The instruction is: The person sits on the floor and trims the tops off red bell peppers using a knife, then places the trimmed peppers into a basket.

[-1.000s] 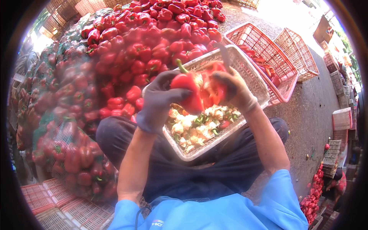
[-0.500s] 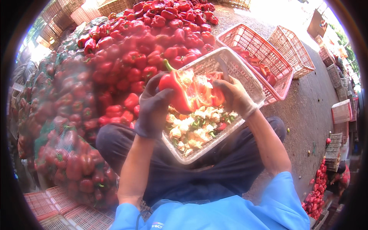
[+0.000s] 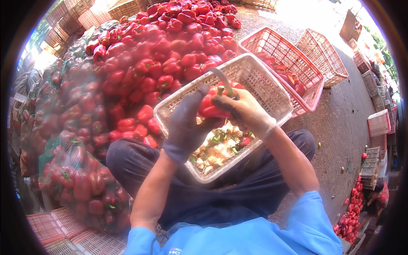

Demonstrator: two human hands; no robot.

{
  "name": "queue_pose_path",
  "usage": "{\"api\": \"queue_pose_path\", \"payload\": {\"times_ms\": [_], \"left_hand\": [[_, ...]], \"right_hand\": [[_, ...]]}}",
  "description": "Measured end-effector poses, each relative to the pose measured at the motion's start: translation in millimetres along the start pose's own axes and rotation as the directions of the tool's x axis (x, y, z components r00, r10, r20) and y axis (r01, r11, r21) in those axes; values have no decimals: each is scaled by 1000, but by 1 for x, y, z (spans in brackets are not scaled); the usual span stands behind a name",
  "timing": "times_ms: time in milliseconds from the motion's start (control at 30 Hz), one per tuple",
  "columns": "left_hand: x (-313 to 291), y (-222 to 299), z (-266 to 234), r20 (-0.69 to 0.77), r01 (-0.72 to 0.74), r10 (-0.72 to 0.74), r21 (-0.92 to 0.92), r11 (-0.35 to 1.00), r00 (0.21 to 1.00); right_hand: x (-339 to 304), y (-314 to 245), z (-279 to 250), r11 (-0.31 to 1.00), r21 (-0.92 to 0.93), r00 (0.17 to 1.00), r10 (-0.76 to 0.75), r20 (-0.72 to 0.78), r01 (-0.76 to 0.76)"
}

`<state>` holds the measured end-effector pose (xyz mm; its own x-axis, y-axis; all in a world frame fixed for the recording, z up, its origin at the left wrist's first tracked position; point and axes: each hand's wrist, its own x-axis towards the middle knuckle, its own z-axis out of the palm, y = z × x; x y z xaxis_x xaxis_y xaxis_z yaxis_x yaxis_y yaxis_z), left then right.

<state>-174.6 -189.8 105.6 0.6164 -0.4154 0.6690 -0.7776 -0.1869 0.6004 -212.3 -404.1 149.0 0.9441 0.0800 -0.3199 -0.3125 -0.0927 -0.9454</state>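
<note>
My left hand (image 3: 186, 121), in a dark glove, is closed round a red bell pepper (image 3: 208, 107) above a white plastic crate (image 3: 278, 94). The pepper's green stem points up, and its outer skin faces me. My right hand (image 3: 248, 108), in a lighter glove with dark fingertips, grips a curved knife (image 3: 224, 77) against the pepper near the stem. The knife's handle is hidden in the fingers. Pale pepper cores (image 3: 219, 148) with green stems lie in the near part of the crate, which rests at my crossed legs.
A large heap of red peppers (image 3: 148, 68) spreads ahead and left. Beside it stand net sacks of peppers (image 3: 85, 182). To the right are a pink crate (image 3: 316, 95) holding pepper pieces and another pale crate (image 3: 327, 55). A person (image 3: 378, 197) is at the far right.
The pepper was held split open with its pale inside showing; now it is turned with its skin toward me. My hands have come closer together, and the knife has moved left to the stem.
</note>
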Motion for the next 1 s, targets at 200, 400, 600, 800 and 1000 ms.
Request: {"api": "queue_pose_path", "payload": {"times_ms": [200, 400, 600, 800, 1000], "left_hand": [[-23, 7, 28, -10, 282, -285, -93, 955, 959], [-20, -3, 33, 16, 471, -473, -111, 875, 881], [-14, -4, 31, -130, 315, -307, 46, 948, 943], [-16, -2, 34, -214, 260, -229, 130, 957, 950], [-21, -15, 34, -241, 205, -157, 187, 961, 958]], "right_hand": [[11, 8, 9, 983, 182, 988, 52, -142, -26], [12, 6, 19, 997, 81, 979, 36, -200, -20], [9, 5, 24, 998, 54, 984, -7, -178, 17], [18, 18, 13, 997, 62, 991, 55, -121, -48], [17, 10, 37, 999, -14, 976, 31, -216, -35]]}}
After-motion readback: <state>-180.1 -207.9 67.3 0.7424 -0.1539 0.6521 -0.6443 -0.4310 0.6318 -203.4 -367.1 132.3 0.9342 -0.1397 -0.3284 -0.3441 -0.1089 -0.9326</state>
